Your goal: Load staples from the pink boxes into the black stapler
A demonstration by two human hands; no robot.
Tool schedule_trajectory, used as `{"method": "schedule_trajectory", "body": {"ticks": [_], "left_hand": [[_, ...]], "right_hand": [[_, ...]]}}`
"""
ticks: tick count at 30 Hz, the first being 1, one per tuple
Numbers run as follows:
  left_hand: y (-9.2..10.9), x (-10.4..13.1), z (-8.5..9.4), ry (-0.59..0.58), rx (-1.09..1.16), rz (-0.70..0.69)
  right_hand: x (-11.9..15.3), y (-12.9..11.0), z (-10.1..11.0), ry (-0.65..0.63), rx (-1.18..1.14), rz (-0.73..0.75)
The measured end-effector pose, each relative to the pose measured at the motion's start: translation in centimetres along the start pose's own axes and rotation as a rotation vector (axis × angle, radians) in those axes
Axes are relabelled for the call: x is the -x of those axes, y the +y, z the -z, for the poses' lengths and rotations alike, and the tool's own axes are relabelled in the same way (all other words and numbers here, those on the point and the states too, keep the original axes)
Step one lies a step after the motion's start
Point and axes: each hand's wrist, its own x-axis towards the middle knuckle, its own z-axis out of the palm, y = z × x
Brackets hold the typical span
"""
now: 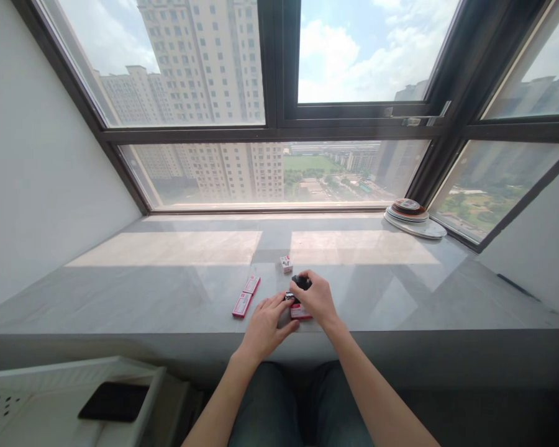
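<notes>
My right hand [317, 299] is closed on a small black object [302, 282] whose kind I cannot make out. Just below it shows a shiny metal part [289, 296], close to the fingertips of my left hand [266, 324]. That hand reaches in low over the sill, fingers stretched and thumb apart. Partly covered by my right hand, a red and white box [300, 311] lies between the two hands. Left of them, two flat red and white boxes [243, 304] [251, 284] lie end to end. A small white and red box [286, 264] stands beyond my hands.
The hands work over a grey marble window sill [168, 298], near its front edge. Stacked plates [412, 218] sit in the far right corner by the window. Below left, a white plastic basket [121, 366] has a black phone-like slab [114, 401] on it.
</notes>
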Motion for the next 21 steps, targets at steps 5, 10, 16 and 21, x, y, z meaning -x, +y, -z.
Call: {"method": "schedule_trajectory", "body": {"ticks": [5,10,16,21], "left_hand": [[-0.3,0.2,0.4,-0.012,0.046,0.053],[-0.3,0.0,0.5,0.016,0.106,0.109],[-0.2,-0.7,0.0,0.050,0.106,0.122],[-0.9,-1.0,0.6,0.020,0.174,0.097]], "right_hand": [[-0.6,3.6,3.7,0.177,-0.523,-0.269],[1.2,7.7,8.1,0.097,-0.468,-0.576],[3.7,5.4,6.0,-0.273,-0.120,-0.446],[4.1,3.5,3.6,-0.310,-0.052,-0.320]]}}
